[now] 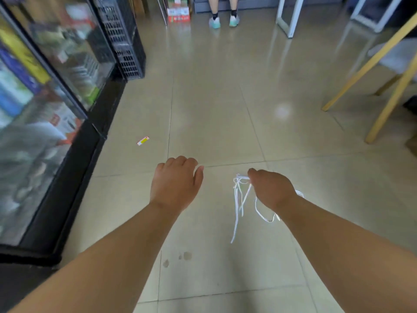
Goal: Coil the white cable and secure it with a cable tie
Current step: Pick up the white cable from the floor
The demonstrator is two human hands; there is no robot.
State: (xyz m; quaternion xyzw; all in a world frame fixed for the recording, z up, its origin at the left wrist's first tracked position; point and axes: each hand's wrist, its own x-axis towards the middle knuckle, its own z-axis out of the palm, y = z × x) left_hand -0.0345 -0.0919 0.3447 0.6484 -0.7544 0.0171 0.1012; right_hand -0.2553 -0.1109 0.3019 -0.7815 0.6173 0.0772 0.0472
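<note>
The white cable (239, 199) hangs in loose loops and strands from my right hand (270, 188), which is shut on a bunch of it above the tiled floor. One strand trails down and to the left; another loop shows under my right wrist. My left hand (177, 184) is held out to the left of the cable, apart from it, palm down with the fingers curled and nothing visible in it. No cable tie is visible.
A glass-door cooler (45, 114) lines the left side, with black crates (121, 37) beyond it. A small wrapper (143, 141) lies on the floor. A person's legs (223, 12) stand far ahead. Wooden chair legs (383, 86) and white table legs (291, 16) are at the right.
</note>
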